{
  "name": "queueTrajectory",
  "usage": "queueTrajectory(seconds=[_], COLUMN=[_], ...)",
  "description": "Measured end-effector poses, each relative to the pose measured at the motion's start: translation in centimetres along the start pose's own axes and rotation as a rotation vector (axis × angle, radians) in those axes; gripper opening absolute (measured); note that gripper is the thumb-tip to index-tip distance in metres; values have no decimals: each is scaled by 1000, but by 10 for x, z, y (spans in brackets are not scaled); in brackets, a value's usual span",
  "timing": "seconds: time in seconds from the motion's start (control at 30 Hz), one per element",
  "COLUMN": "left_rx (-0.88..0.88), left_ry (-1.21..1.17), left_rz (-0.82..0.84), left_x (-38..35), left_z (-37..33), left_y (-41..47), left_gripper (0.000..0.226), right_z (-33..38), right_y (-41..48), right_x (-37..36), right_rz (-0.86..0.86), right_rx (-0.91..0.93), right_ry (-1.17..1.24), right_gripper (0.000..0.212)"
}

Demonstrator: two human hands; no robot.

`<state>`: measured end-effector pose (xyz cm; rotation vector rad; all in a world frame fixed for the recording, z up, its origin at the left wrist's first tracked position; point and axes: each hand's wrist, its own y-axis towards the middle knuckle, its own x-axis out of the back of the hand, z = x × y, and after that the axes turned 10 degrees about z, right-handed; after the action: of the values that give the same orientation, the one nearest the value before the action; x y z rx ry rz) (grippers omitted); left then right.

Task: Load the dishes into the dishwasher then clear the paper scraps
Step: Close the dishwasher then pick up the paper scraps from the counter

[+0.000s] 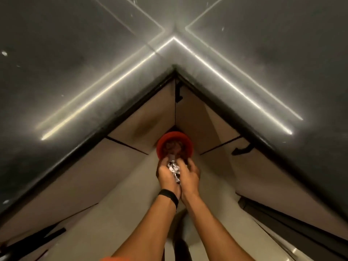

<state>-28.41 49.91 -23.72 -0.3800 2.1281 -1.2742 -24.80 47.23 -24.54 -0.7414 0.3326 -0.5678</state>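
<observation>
The left hand (166, 178), with a black band (169, 196) on its wrist, and the right hand (190, 177) are cupped close together, fingers curled round a crumpled bunch of paper scraps (174, 169). A red bin (174, 135) sits at 12 o'clock, just past the fingertips. The dark counter (75, 72) bends round the corner from 9 to 3 o'clock, with brown cupboard doors (146, 113) under it.

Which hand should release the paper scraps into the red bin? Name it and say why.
The right hand, narrowly. Both hands grip the paper scraps over the red bin at its near rim, but its fingers seem to reach further over the opening; the left hand can open alongside.
</observation>
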Motion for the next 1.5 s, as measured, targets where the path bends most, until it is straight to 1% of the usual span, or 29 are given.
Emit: queueTrajectory(seconds=[0.07, 0.17, 0.23, 0.3, 0.37, 0.43, 0.47, 0.57, 0.67, 0.77, 0.83, 0.87, 0.97, 1.03, 1.07, 1.13, 1.2, 1.3, 1.5], left_rx=[-1, 49, 29, 7, -4, 16, 22, 18, 42, 98, 122, 111, 119, 84, 62, 42, 35, -5, -113], left_ry=[2, 17, 59, 51, 55, 78, 77, 97, 99, 138, 12, -15, 68, 94, 101, 89, 93, 88, 112], left_rz=[-54, 43, 73, 119, 150, 172, 177, 200, 207, 157, 170, 154, 140, 145, 134, 106, 149, 246, 378], left_x=[6, 15, 22, 29, 37, 42, 45, 48, 50, 50, 47, 43, 30, 22, 16, 6, -3, -14, -28], left_z=[5, 8, 9, 12, 13, 13, 13, 9, 7, 2, 0, -2, -12, -20, -25, -36, -44, -59, -78], left_y=[43, 93, 115, 136, 152, 165, 172, 175, 177, 169, 158, 150, 113, 86, 66, 27, -15, -86, -189], left_gripper=[40, 45, 46, 50, 53, 55, 55, 49, 46, 46, 42, 40, 31, 23, 23, 36, 49, 49, 51], right_z=[-22, -47, -59, -68, -76, -81, -82, -83, -80, -76, -67, -62, -36, -19, -7, 15, 38, 79, 142], right_y=[40, 89, 112, 127, 136, 140, 143, 147, 145, 139, 131, 126, 98, 77, 61, 30, -4, -68, -165], right_x=[-5, -12, -14, -20, -25, -30, -31, -29, -29, -27, -25, -24, -18, -14, -14, -14, -13, -6, 3], right_rz=[-31, -48, -26, -15, -43, -61, -68, -115, -119, -115, -107, -98, -76, -71, -72, -86, -55, 59, 193], right_rx=[-50, -118, -145, -134, -145, -163, -165, -212, -226, -224, -216, -206, -197, -193, -191, -197, -183, -102, 34], right_ry=[14, 145, 223, 300, 359, 419, 440, 468, 477, 461, 449, 443, 430, 399, 367, 309, 288, 300, 291], right_gripper=[22, 27, 32, 35, 42, 48, 46, 29, 32, 36, 36, 36, 36, 32, 30, 32, 32, 28, 22])
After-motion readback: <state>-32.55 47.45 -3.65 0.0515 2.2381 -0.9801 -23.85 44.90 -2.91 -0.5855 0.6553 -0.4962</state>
